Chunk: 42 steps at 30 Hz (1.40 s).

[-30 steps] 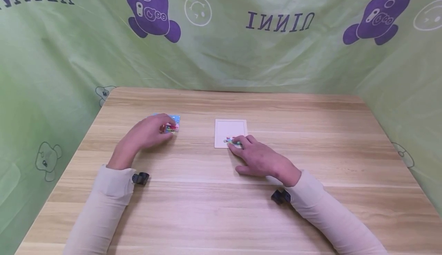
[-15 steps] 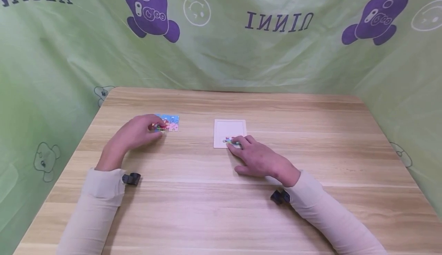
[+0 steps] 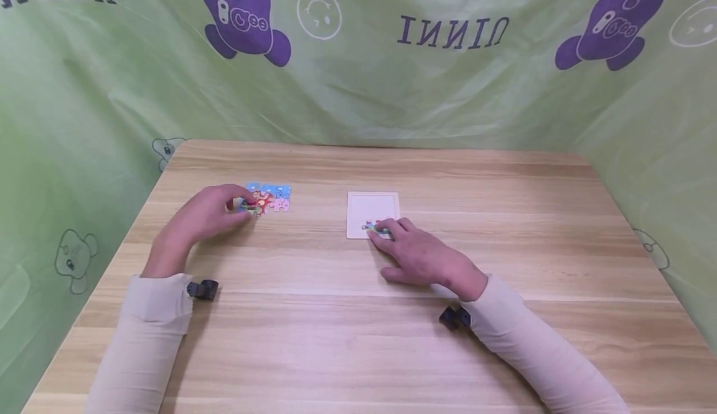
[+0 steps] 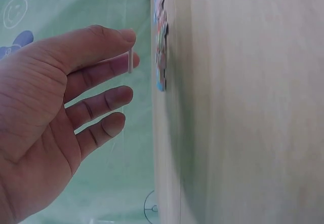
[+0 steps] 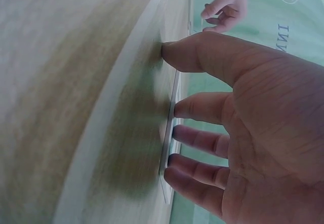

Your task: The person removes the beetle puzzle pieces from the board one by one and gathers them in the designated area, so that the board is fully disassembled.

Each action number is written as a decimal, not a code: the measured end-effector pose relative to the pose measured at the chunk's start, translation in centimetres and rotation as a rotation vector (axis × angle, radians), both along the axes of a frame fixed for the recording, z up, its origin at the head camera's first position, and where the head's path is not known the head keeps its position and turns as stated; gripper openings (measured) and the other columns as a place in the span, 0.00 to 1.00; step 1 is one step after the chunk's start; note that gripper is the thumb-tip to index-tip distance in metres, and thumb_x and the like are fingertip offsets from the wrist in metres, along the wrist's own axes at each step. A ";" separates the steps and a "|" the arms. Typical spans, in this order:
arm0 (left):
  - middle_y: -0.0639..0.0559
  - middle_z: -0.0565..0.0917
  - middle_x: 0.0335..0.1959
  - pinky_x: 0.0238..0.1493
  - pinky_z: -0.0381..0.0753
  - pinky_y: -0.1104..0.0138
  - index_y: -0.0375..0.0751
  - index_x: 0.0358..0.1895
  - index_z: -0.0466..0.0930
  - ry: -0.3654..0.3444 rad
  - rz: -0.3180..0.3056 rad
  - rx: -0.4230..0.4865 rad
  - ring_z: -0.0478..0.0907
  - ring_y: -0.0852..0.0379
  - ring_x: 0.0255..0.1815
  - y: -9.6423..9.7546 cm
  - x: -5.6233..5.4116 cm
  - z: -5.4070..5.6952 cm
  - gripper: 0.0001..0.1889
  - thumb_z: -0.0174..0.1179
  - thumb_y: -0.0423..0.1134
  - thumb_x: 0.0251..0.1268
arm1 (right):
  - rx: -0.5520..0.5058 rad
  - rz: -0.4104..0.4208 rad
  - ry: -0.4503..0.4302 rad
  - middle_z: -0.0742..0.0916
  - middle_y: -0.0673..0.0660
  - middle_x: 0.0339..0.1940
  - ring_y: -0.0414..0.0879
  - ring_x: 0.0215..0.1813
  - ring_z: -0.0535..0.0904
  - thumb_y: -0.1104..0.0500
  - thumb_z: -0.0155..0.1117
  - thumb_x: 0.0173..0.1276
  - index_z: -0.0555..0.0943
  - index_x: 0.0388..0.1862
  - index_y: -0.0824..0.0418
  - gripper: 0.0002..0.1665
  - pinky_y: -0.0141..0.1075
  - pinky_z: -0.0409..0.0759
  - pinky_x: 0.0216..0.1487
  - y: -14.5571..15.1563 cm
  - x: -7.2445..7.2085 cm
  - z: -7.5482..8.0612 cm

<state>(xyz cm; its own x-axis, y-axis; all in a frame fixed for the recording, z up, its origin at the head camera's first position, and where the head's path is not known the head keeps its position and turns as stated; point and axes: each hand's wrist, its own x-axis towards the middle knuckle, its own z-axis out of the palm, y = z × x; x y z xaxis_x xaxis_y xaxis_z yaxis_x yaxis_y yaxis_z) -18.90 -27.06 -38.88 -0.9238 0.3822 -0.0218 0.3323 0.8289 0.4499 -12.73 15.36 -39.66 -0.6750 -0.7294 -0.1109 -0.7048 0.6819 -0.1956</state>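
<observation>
My left hand (image 3: 201,218) is at the left of the table, close over a cluster of colourful jigsaw pieces (image 3: 274,199). In the left wrist view a thin puzzle piece (image 4: 130,62), seen edge-on, is pinched between thumb and index finger; the other fingers stand apart. A white square puzzle tray (image 3: 372,207) lies near the middle, with a few joined pieces (image 3: 370,226) along its near edge. There my right hand (image 3: 426,255) rests its fingertips, partly covering those pieces. In the right wrist view the fingers (image 5: 200,107) are extended to the tray edge, thumb apart.
The wooden table (image 3: 336,333) runs up to a green printed curtain (image 3: 358,103) at the back and sides. Small black cameras (image 3: 203,289) sit at both sleeve cuffs. Bare wood separates the loose pieces from the tray.
My left hand has drawn to the left over the loose pieces, uncovering more of the cluster. The right hand has stayed at the tray.
</observation>
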 end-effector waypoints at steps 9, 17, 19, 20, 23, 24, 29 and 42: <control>0.47 0.85 0.47 0.43 0.71 0.54 0.42 0.54 0.86 -0.007 0.021 -0.017 0.73 0.47 0.40 -1.1 0.7 0.0 0.14 0.67 0.37 0.68 | 0.003 0.001 0.009 0.69 0.65 0.74 0.61 0.68 0.66 0.50 0.66 0.71 0.66 0.79 0.62 0.42 0.51 0.75 0.63 0.0 -0.1 0.0; 0.53 0.80 0.31 0.37 0.70 0.57 0.44 0.52 0.88 -0.028 0.023 -0.033 0.71 0.51 0.32 -1.3 1.1 0.0 0.13 0.70 0.38 0.66 | 0.011 -0.007 -0.006 0.68 0.64 0.75 0.61 0.70 0.65 0.50 0.66 0.71 0.66 0.80 0.62 0.42 0.51 0.74 0.65 0.0 -0.2 0.1; 0.53 0.79 0.30 0.36 0.70 0.57 0.44 0.52 0.87 -0.030 0.024 -0.039 0.71 0.51 0.31 -1.2 1.2 0.0 0.13 0.70 0.38 0.66 | 0.009 -0.006 -0.004 0.68 0.64 0.74 0.61 0.70 0.65 0.50 0.66 0.71 0.66 0.79 0.62 0.42 0.50 0.74 0.64 0.0 -0.2 0.1; 0.53 0.79 0.30 0.36 0.70 0.57 0.44 0.52 0.87 -0.029 0.023 -0.039 0.71 0.51 0.31 -1.2 1.2 -0.1 0.13 0.70 0.38 0.66 | 0.008 -0.005 -0.003 0.68 0.65 0.74 0.61 0.69 0.66 0.50 0.66 0.71 0.66 0.79 0.62 0.42 0.50 0.75 0.64 0.0 -0.2 0.1; 0.52 0.79 0.31 0.37 0.70 0.57 0.43 0.52 0.87 -0.023 0.028 -0.043 0.71 0.51 0.32 -1.1 1.2 0.0 0.13 0.69 0.38 0.66 | 0.003 -0.001 0.003 0.69 0.65 0.74 0.61 0.69 0.66 0.50 0.66 0.71 0.66 0.79 0.62 0.42 0.50 0.75 0.63 0.0 -0.1 0.1; 0.52 0.80 0.31 0.37 0.70 0.57 0.43 0.52 0.87 -0.022 0.031 -0.043 0.72 0.51 0.32 -1.1 1.2 0.0 0.13 0.69 0.38 0.66 | 0.002 0.001 0.004 0.69 0.65 0.74 0.62 0.68 0.66 0.50 0.66 0.71 0.67 0.79 0.62 0.42 0.50 0.76 0.62 0.0 -0.1 0.1; 0.51 0.82 0.35 0.38 0.71 0.56 0.42 0.52 0.86 -0.014 0.028 -0.033 0.73 0.50 0.35 -1.1 1.3 -0.1 0.13 0.69 0.38 0.67 | -0.004 0.001 0.001 0.69 0.65 0.73 0.61 0.69 0.66 0.50 0.66 0.71 0.67 0.79 0.62 0.41 0.51 0.76 0.62 0.0 0.0 0.1; 0.46 0.85 0.49 0.43 0.75 0.53 0.40 0.50 0.86 0.040 -0.014 -0.006 0.77 0.48 0.42 -0.8 1.2 -0.3 0.10 0.66 0.39 0.70 | -0.002 -0.012 -0.007 0.69 0.64 0.73 0.62 0.67 0.67 0.50 0.66 0.71 0.67 0.79 0.62 0.42 0.51 0.78 0.59 0.0 0.1 0.0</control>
